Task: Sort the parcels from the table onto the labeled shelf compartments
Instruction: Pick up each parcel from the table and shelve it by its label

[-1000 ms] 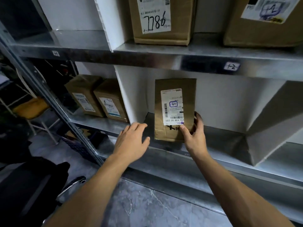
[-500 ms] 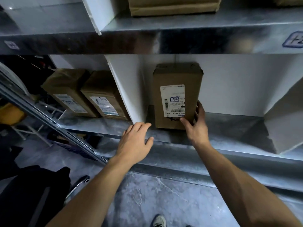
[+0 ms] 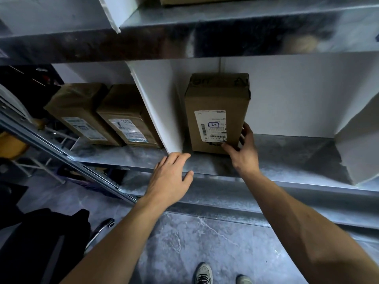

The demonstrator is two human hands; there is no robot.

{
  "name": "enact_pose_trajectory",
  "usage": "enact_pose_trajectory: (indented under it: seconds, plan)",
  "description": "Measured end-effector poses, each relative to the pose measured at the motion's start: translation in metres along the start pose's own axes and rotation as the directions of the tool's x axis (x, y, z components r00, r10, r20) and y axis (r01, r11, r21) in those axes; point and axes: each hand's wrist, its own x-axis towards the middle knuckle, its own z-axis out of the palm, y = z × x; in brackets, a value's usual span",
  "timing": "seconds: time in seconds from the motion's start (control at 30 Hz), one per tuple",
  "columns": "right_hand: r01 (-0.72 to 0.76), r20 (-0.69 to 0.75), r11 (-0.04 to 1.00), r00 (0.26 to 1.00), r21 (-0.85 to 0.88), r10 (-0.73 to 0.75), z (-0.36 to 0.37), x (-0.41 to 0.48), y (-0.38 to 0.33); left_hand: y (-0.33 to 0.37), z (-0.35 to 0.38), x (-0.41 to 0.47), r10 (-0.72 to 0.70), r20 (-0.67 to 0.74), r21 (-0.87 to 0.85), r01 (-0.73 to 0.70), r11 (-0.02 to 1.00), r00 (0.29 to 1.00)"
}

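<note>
A brown cardboard parcel point(image 3: 217, 95) stands upright on the lower metal shelf point(image 3: 287, 160), near the compartment's back wall, with its white shipping label point(image 3: 211, 126) facing out and "22" handwritten on it in a blue box. The right hand point(image 3: 244, 152) grips the parcel's lower right corner, thumb on the front face and fingers curled round the right side. The left hand point(image 3: 170, 177) holds nothing. Its fingers are loosely spread over the shelf's front edge, just left of the parcel, with the fingertips at the foot of a white divider panel point(image 3: 155, 105). Beyond that divider, in the next compartment to the left, two more labelled brown boxes point(image 3: 82, 111) point(image 3: 129, 117) lean side by side. Another white divider point(image 3: 359, 144) closes the compartment on the right, well apart from the parcel. An upper metal shelf point(image 3: 184, 42) runs overhead. Below are a grey marbled floor point(image 3: 184, 242) and the person's shoes point(image 3: 204, 273).
</note>
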Motion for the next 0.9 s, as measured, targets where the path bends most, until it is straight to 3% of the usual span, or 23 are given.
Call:
enact_pose_trajectory:
  seconds: [0.2, 0.5, 0.7, 0.8, 0.9]
  plan:
    - [-0.024, 0.026, 0.998, 0.999, -0.058, 0.025, -0.005, -0.005, 0.002, 0.003, 0.000, 0.003, 0.038, 0.004, -0.035, -0.038, 0.999, 0.999]
    - [0.066, -0.008, 0.937, 0.997, -0.343, -0.074, -0.034, -0.034, -0.017, 0.017, -0.005, 0.009, 0.152, 0.045, -0.053, -0.150, 0.987, 0.987]
    - [0.037, -0.111, 0.825, 0.986, -0.564, -0.120, -0.088, -0.074, 0.003, 0.056, 0.006, 0.018, 0.342, 0.070, -0.071, -0.338, 0.939, 0.937]
    - [0.004, -0.182, 0.718, 0.966, -0.696, -0.182, -0.124, -0.100, 0.011, 0.087, 0.018, 0.021, 0.451, 0.077, -0.079, -0.445, 0.892, 0.889]
    - [-0.121, -0.277, 0.589, 0.944, -0.799, -0.181, -0.161, -0.135, 0.012, 0.128, 0.033, 0.023, 0.558, 0.094, -0.077, -0.552, 0.830, 0.825]
